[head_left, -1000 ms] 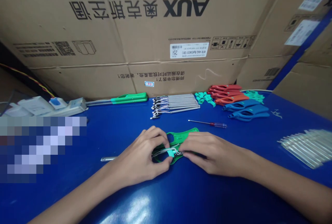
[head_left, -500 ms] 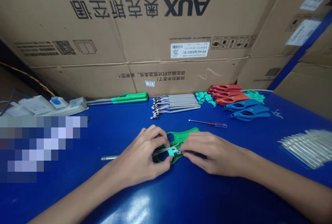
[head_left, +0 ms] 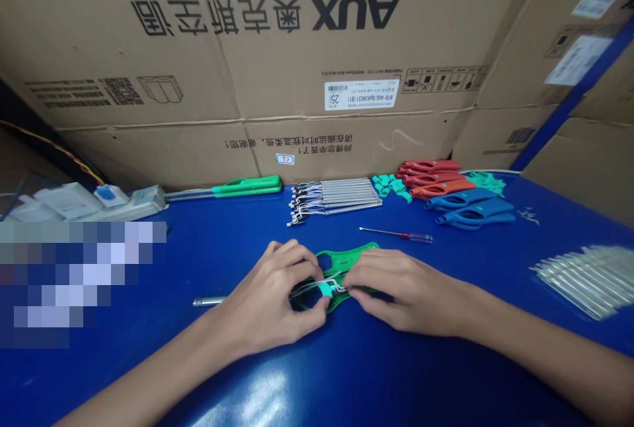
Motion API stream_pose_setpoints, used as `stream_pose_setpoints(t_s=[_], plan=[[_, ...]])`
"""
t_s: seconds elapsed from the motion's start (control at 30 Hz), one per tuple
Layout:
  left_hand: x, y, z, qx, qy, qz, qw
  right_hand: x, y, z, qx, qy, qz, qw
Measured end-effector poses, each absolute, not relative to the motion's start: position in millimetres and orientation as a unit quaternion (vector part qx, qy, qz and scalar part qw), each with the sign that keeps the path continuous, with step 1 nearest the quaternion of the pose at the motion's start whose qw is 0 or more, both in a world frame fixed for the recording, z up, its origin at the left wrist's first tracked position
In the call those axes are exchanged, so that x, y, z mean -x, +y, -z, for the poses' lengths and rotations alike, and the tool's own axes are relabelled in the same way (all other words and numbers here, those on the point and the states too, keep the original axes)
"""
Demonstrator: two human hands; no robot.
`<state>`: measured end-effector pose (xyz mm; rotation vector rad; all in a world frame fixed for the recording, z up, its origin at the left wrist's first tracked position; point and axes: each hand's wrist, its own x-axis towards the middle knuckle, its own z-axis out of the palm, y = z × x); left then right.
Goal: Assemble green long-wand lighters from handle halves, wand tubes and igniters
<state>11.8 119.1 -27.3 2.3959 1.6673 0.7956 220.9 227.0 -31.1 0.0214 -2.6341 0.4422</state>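
My left hand (head_left: 280,295) is closed on a green casing half (head_left: 310,301), its thumb and index finger at a small teal piece (head_left: 325,288). White wires (head_left: 333,280) run across the teal piece toward my right hand (head_left: 401,292). My right fingers are pinched at the wires and the right part of the casing; their exact grip is hidden. Behind both hands lies another green casing half (head_left: 347,259), with a round hole at its left. A metal tube (head_left: 209,301) sticks out to the left from under my left wrist.
A screwdriver (head_left: 396,235) lies beyond my hands. Farther back are wired metal tubes (head_left: 351,195), green lighters (head_left: 247,187), teal pieces (head_left: 392,186), red casings (head_left: 430,176) and blue casings (head_left: 475,209). Silvery tubes (head_left: 587,282) lie right, a power strip (head_left: 148,200) left. Cardboard (head_left: 297,90) stands behind.
The white wires between my hands have shifted slightly near the teal piece. Both hands keep almost the same place and grip.
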Motion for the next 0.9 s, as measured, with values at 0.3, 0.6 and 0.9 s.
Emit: stream_pose_setpoints(t_s=[0.3, 0.6, 0.9], plan=[[-11.5, 120.2, 28.1, -0.793, 0.549, -0.258, 0.054, -222.2, 224.9, 32.9, -0.011, -0.958, -0.162, 0.237], [-10.1, 119.9, 30.0, -0.792, 0.546, -0.264, 0.064, -221.7, 225.9, 33.7, -0.012, -0.957, -0.165, 0.238], [-9.9, 121.0, 30.5, -0.796, 0.539, -0.268, 0.065, -220.1, 224.8, 32.0, -0.012, -0.956, -0.171, 0.239]])
